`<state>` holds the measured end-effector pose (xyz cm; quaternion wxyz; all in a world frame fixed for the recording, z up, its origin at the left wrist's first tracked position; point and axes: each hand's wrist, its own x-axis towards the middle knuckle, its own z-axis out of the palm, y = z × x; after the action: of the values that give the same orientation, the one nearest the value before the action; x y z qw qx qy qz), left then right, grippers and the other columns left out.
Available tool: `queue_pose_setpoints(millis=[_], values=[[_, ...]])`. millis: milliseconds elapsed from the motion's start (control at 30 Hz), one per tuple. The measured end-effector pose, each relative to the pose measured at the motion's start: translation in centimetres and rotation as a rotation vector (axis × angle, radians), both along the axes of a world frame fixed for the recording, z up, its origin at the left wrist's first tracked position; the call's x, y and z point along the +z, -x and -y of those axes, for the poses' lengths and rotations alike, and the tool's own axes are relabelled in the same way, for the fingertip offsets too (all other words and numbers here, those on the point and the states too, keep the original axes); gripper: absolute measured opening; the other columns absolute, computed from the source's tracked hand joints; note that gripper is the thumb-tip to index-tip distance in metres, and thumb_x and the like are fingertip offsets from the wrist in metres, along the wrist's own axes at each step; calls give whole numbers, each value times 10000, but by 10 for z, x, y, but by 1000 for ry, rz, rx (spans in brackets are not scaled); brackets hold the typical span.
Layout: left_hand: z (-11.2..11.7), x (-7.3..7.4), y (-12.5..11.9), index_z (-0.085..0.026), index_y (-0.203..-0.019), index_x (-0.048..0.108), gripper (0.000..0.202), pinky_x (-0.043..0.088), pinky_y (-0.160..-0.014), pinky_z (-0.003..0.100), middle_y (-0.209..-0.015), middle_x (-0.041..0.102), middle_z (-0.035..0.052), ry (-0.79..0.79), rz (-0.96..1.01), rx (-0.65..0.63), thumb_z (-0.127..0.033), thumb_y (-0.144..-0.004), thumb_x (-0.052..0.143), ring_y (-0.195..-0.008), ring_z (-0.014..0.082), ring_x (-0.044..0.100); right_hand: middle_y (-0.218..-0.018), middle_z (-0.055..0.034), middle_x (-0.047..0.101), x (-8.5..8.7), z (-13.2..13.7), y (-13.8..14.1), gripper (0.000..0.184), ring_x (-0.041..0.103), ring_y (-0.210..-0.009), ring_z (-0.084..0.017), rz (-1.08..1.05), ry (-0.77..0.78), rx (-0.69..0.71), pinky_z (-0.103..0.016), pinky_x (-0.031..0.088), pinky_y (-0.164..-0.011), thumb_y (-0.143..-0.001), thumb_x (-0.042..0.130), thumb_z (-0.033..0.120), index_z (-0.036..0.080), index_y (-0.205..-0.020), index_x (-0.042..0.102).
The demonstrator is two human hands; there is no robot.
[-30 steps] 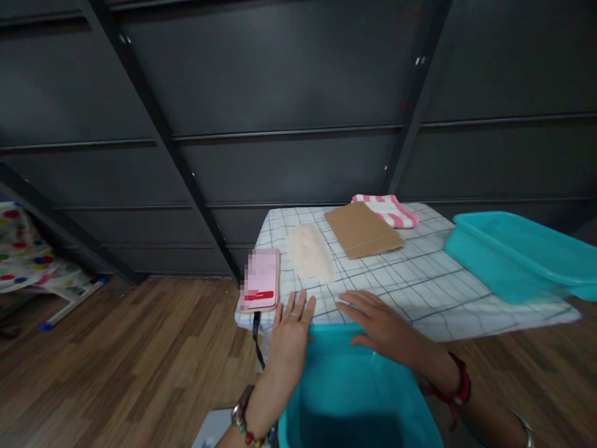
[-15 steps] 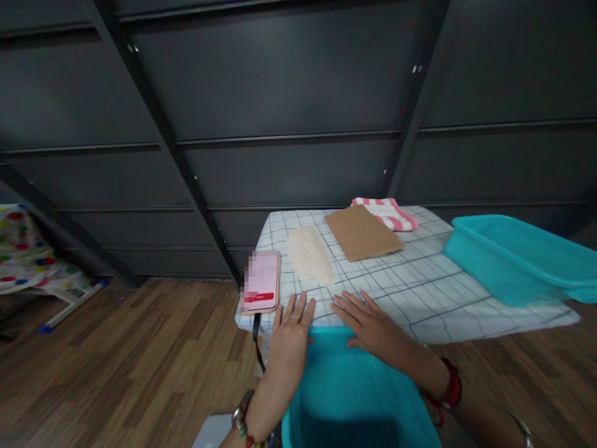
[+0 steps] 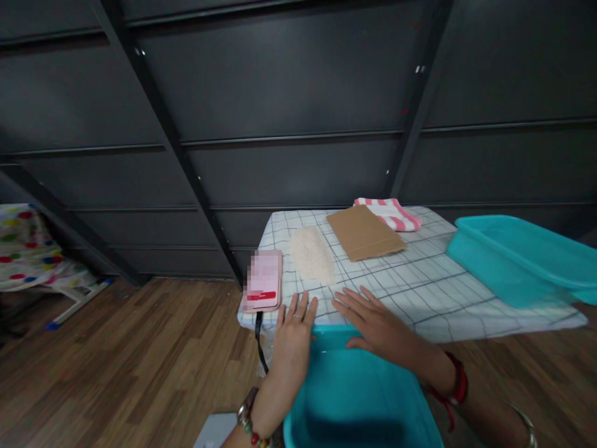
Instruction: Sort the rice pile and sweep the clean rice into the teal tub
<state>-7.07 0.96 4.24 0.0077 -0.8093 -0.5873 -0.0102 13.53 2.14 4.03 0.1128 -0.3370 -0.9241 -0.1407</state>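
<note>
My left hand (image 3: 295, 336) is open, palm down with fingers stretched forward, near the table's front edge. My right hand (image 3: 373, 320) is open too, its spread fingers angled to the left over the same edge. Whether the fingertips touch the cloth I cannot tell. Below both hands is a teal plastic tub (image 3: 359, 392), its far rim against the table edge. Just beyond the fingers, a flat heap of pale rice-like grains (image 3: 311, 255) lies on the white checked tablecloth (image 3: 433, 280). Neither hand holds anything.
A pink-edged phone (image 3: 264, 280) lies at the table's left corner, a black strap hanging below. Brown cardboard (image 3: 366, 233) and a pink-striped towel (image 3: 396, 214) lie at the back. A second teal tub (image 3: 504, 261) stands right. A dark panelled wall (image 3: 289, 93) rises behind.
The view has shifted slightly, so everything sits a little further right. Both hands keep nearly the same place and pose; nothing has been picked up or let go.
</note>
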Motion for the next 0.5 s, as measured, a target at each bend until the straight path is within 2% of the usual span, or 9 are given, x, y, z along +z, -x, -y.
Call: queue_pose_setpoints(millis=[167,300,433,500], values=[[0,4,1,-222,-1393,340,681,313,-1078,510,-1469,310,85,43,14,-22,11,-771,489,-1351,254,272,-1328,-174,506,-12,3,-9,524,399,-1275,-287,-14,-42,-64,-512,357,-1016,-873,539,318,105,-1335,415],[-1,6,3,-182,-1401,324,660,318,-1070,522,-1473,297,113,45,7,-60,-10,-783,480,-1360,266,253,-1343,-163,494,-22,6,-9,496,381,-1287,-287,-34,-72,-96,-543,317,-1029,-888,495,307,121,-1340,410],[1,-1,4,-176,-1409,307,658,315,-1066,539,-1477,299,132,-18,13,-71,-61,-795,513,-1364,282,248,-1352,-155,487,-21,6,-6,515,368,-1293,-290,-32,-54,-91,-547,314,-1027,-893,486,325,129,-1360,391],[3,-6,4,-177,-1411,305,663,312,-1059,560,-1473,313,144,-54,37,-74,-135,-800,561,-1361,303,261,-1350,-160,487,-19,7,-5,531,373,-1288,-293,-36,-40,-84,-550,313,-1026,-888,498,358,131,-1358,396]])
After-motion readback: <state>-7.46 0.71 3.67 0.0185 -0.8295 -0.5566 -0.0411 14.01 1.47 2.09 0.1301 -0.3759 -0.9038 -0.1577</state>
